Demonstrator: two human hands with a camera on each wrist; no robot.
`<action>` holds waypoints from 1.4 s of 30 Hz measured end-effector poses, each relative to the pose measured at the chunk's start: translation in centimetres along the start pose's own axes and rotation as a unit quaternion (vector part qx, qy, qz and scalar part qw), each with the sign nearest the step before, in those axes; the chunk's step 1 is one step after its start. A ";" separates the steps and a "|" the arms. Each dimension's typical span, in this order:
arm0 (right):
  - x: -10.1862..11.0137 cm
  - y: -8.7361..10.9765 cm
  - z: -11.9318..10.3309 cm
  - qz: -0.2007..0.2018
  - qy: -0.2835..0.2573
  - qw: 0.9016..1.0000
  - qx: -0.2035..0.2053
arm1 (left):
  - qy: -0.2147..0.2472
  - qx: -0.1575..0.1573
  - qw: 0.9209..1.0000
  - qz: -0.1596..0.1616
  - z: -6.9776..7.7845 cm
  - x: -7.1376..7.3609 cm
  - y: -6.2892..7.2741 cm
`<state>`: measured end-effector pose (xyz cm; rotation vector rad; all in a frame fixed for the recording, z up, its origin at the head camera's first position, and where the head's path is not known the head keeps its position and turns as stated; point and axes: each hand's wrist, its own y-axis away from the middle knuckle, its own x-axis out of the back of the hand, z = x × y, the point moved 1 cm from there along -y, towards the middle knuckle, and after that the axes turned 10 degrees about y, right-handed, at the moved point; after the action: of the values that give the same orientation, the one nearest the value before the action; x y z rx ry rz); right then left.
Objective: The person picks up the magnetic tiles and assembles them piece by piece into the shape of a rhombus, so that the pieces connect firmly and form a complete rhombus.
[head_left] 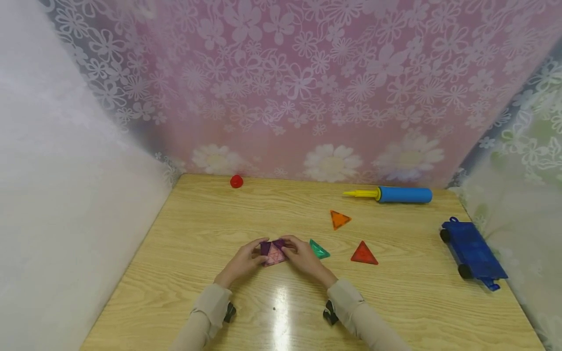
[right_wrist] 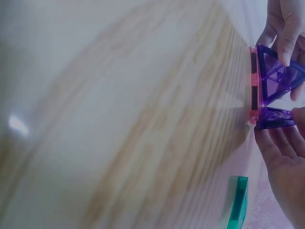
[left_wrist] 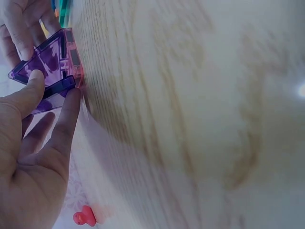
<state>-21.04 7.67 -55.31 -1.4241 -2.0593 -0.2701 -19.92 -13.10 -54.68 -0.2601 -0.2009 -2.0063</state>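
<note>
A pink magnetic tile (head_left: pixel 275 257) lies flat on the wooden table between my hands. Two translucent purple triangular magnetic tiles stand up from its edges, tilted. My left hand (head_left: pixel 243 262) pinches the left purple tile (right_wrist: pixel 278 78), thumb on its face and fingers behind. With thumb and fingers, my right hand (head_left: pixel 303 257) holds the other purple tile (right_wrist: pixel 275 118). In the left wrist view the purple pieces meet the pink tile's edge (left_wrist: pixel 75 62) near the tabletop. Just beside my right hand lies a green triangular tile (head_left: pixel 319 249).
An orange triangle tile (head_left: pixel 339 220) and a red triangle tile (head_left: pixel 364 254) lie to the right. Farther right is a blue toy car base (head_left: pixel 474 251) with black wheels. A blue and yellow hand pump (head_left: pixel 404 195) and a small red toy (head_left: pixel 236 181) sit near the back edge.
</note>
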 end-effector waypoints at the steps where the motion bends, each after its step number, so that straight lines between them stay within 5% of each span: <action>1: 0.0 0.0 0.0 0.000 -0.002 1.000 0.001 | -0.002 -0.001 1.000 0.000 -0.5 0.0 -0.2; 14: -0.4 0.1 0.2 -0.004 -0.016 1.000 0.002 | -0.003 -0.001 1.000 -0.015 -0.5 -0.1 -0.2; 29: -0.2 -0.1 0.1 -0.027 0.034 0.999 0.010 | -0.021 -0.061 0.998 -0.020 -0.6 -0.7 -0.7; 42: -0.2 -0.2 0.0 -0.029 0.025 0.999 0.006 | -0.038 -0.052 0.998 -0.019 -0.5 -0.9 -1.0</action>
<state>-21.15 7.46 -55.42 -1.3391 -2.0595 -0.3144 -20.48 -12.00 -55.48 -0.4017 -0.1500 -2.0487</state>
